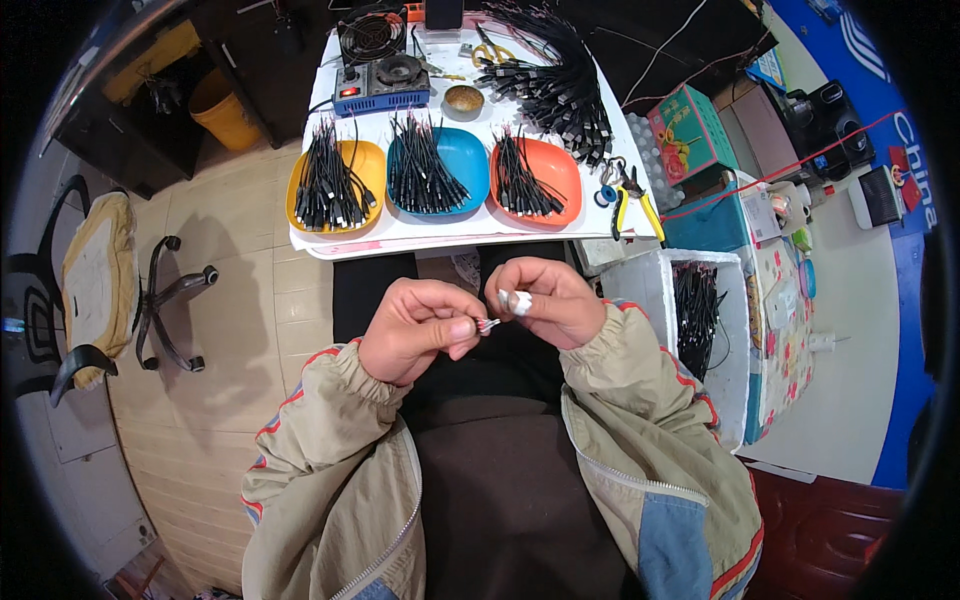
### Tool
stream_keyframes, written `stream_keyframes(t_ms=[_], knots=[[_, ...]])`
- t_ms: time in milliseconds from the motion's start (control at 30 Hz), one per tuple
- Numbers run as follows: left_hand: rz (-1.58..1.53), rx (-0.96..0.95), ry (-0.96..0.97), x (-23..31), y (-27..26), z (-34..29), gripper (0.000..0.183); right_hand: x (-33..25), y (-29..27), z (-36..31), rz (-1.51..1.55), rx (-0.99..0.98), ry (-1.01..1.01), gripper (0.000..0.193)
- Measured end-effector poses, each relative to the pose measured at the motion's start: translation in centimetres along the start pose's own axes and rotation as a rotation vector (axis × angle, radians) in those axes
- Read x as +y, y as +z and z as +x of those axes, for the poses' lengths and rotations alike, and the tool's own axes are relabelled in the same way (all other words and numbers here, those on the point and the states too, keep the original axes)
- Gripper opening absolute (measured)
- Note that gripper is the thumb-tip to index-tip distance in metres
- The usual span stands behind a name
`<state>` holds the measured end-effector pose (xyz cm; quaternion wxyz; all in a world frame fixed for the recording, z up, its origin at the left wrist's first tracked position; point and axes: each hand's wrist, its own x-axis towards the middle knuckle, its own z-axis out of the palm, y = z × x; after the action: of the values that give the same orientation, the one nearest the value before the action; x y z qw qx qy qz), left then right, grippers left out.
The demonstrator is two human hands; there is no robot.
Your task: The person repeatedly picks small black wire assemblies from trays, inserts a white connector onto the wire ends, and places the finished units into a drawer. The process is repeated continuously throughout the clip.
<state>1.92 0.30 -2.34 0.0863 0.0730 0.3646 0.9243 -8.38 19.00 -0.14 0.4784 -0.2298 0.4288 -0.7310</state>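
Pale floor [300, 300] spreads out to my left, and ahead of my knees stands a white table [400, 243], its front edge marked with reddish stains. A wheeled chair [98, 270] with a tan cushion is off to my left. By my right elbow, a white foam box [737, 395] holds more black cables. A thick heap of black cables [560, 90] covers the table's far right. Along the near edge sit three trays side by side: yellow [368, 155], blue [470, 160] and orange [562, 165], each with a bunch of black cables inside. Behind them is a blue-fronted device [382, 95] with a lit red switch. My hands are close together above my lap, in front of the table. My left hand [425, 325] is closed, thumb against finger, on some wire ends [486, 325]. My right hand [550, 300] is curled beside it, white wrapping on one digit; I can't tell whether it grips anything. The wire ends are thin, reddish and whitish, poking out past my left thumb toward my right hand; whatever they join is hidden.
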Motion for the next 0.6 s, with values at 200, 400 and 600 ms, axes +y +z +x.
stream_keyframes(t_ms=[200,400,600], knots=[[-0.071,0.021,0.004,-0.2,-0.3,0.1,0.013,-0.9,0.1,-1.2,-1.032,0.169,-0.420,0.021],[-0.039,0.000,-0.012,-0.4,-0.2,0.7,0.011,-1.9,1.5,-0.7,-1.055,0.055,-0.601,0.021],[0.883,-0.026,0.321,1.1,0.0,1.0,0.010,-0.5,0.6,-0.8,-0.613,0.108,-0.075,0.012]])
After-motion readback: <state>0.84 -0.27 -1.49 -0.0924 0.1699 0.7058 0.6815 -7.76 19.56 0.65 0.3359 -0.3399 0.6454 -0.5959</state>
